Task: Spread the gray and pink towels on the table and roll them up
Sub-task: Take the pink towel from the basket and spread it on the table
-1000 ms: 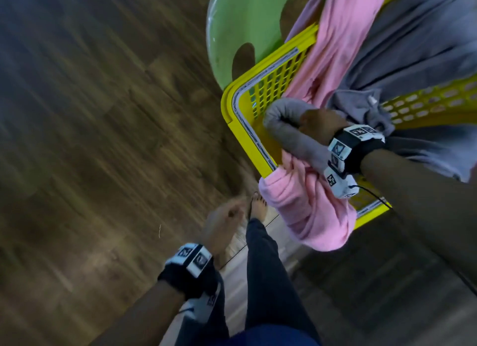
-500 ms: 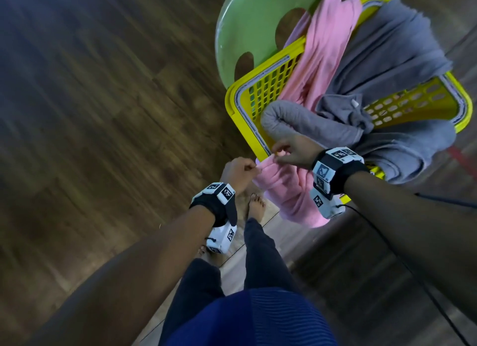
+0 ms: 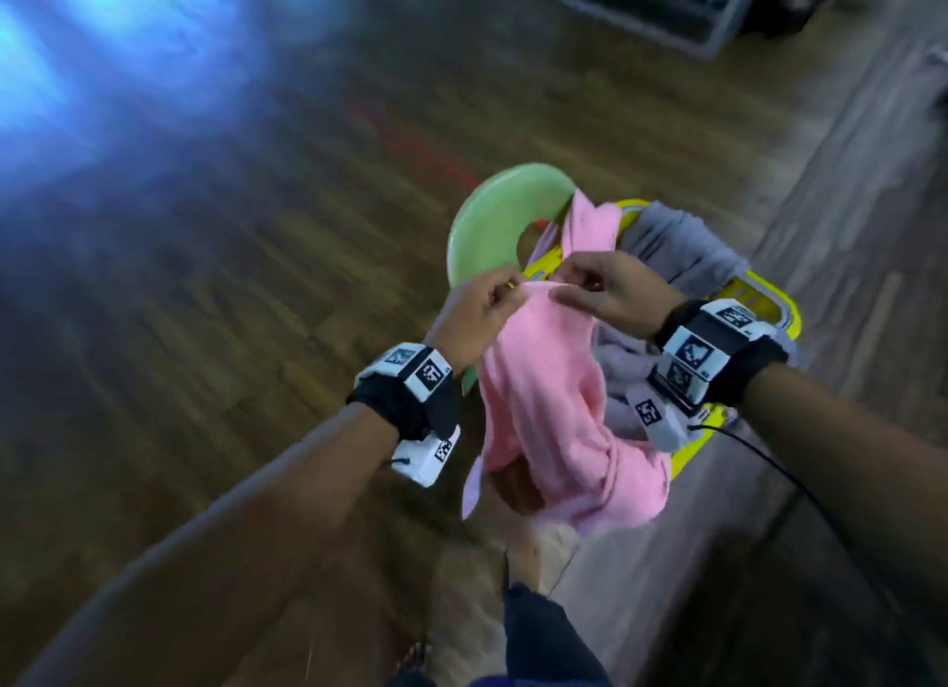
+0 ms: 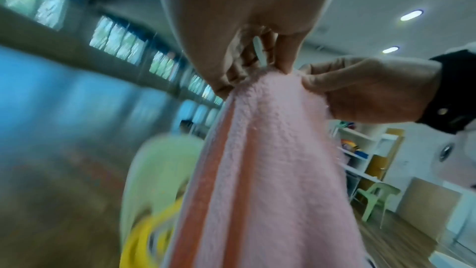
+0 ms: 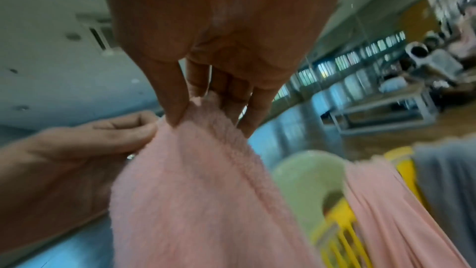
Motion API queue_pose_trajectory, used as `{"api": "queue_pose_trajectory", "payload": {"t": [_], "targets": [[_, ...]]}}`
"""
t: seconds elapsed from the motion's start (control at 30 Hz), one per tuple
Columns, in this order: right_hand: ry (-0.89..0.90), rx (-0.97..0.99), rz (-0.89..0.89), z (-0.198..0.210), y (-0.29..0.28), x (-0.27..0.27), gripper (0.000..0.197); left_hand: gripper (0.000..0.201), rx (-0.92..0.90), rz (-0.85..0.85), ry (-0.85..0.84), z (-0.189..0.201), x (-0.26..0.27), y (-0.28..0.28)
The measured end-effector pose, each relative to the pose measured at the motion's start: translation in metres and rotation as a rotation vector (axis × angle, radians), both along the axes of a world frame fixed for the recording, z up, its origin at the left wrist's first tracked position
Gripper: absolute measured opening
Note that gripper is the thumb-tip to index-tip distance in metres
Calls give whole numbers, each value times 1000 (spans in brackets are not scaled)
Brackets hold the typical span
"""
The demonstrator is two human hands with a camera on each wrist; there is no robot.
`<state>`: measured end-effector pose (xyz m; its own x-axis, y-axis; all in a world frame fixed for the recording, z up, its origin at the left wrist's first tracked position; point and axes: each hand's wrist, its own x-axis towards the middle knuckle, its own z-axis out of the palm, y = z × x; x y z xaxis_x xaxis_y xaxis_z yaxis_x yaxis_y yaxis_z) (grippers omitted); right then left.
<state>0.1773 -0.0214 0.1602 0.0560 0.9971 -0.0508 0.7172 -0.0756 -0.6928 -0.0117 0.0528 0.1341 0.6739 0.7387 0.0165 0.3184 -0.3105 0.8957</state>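
Observation:
A pink towel [image 3: 544, 394] hangs bunched from both my hands above a yellow laundry basket [image 3: 774, 302]. My left hand [image 3: 487, 307] pinches its top edge, and my right hand [image 3: 600, 286] pinches the same edge close beside it. In the left wrist view the left hand [image 4: 260, 62] pinches the pink towel [image 4: 270, 170], with the right hand [image 4: 360, 89] at the right. The right wrist view shows the right hand [image 5: 206, 107] pinching the pink towel [image 5: 195, 191]. A gray towel [image 3: 677, 245] lies in the basket, partly hidden by the pink one.
The basket sits on a light green plastic chair [image 3: 492, 225] over a dark wooden floor [image 3: 205, 327]. A grey metal frame [image 3: 662, 4] stands at the far top right. My leg and bare foot [image 3: 523, 553] are below the towel.
Both hands have lifted the pink towel's edge up out of the basket, so more of it hangs free. The view has swung away from the basket.

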Motion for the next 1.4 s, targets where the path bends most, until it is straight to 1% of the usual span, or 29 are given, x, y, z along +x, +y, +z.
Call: {"api": "queue_pose_trajectory", "payload": {"t": [0.07,0.13,0.2,0.3,0.4,0.47,0.5,0.57,0.63,0.67,0.73,0.8,0.87,0.93,0.97,1.03,1.07,1.1,1.13,1.17,1.2,1.23,1.3,1.33,1.37,1.4], "targets": [[-61,98,-52,54,-2,-21,15,19,131,-48,-29,49,-12,13],[-81,203,-121,105,-9,-46,19,18,249,-75,-83,99,-29,17],[-60,299,-173,151,-17,-73,15,16,334,-98,-164,148,-49,15],[28,402,-196,211,-28,-120,18,13,420,-133,-251,216,-87,8],[94,415,-175,252,-39,-172,24,15,469,-145,-265,266,-129,-3],[107,416,-137,267,-46,-204,28,13,499,-141,-266,286,-159,-12],[117,425,-120,271,-49,-218,27,12,506,-141,-269,292,-173,-15],[156,451,-114,272,-54,-240,22,10,504,-148,-243,299,-201,-22],[189,460,-103,265,-58,-259,20,12,446,-171,-174,298,-232,-27],[202,443,-88,259,-60,-269,21,12,415,-179,-144,297,-247,-28],[235,382,-40,242,-63,-288,29,11,381,-168,-118,291,-274,-29],[298,328,-27,223,-65,-302,35,10,369,-125,-123,287,-299,-26],[381,313,-24,211,-67,-311,32,11,371,-40,-158,283,-321,-23],[424,332,-22,212,-66,-320,29,12,353,61,-230,276,-340,-18],[439,361,-23,216,-63,-327,28,14,297,70,-258,269,-345,-18],[418,462,-26,230,-53,-345,30,14,84,-47,-285,254,-345,-31],[382,505,-12,237,-46,-355,33,17,-31,-114,-307,247,-342,-39],[342,520,4,243,-38,-365,39,20,-110,-136,-344,243,-340,-46],[304,510,17,246,-32,-372,43,20,-167,-119,-404,242,-341,-52],[268,473,28,245,-28,-376,45,19,-179,-65,-458,243,-346,-53],[231,413,49,241,-25,-378,45,17,-144,2,-479,247,-353,-50],[200,334,77,235,-26,-376,44,17,-76,70,-459,251,-363,-43],[215,186,118,222,-31,-372,36,26,-12,186,-460,253,-386,-28],[250,168,116,217,-33,-371,32,28,-21,215,-488,253,-394,-24],[285,197,96,215,-33,-371,31,23,-51,205,-494,249,-397,-22],[310,263,69,217,-31,-373,34,15,-102,137,-485,244,-396,-24]]}}
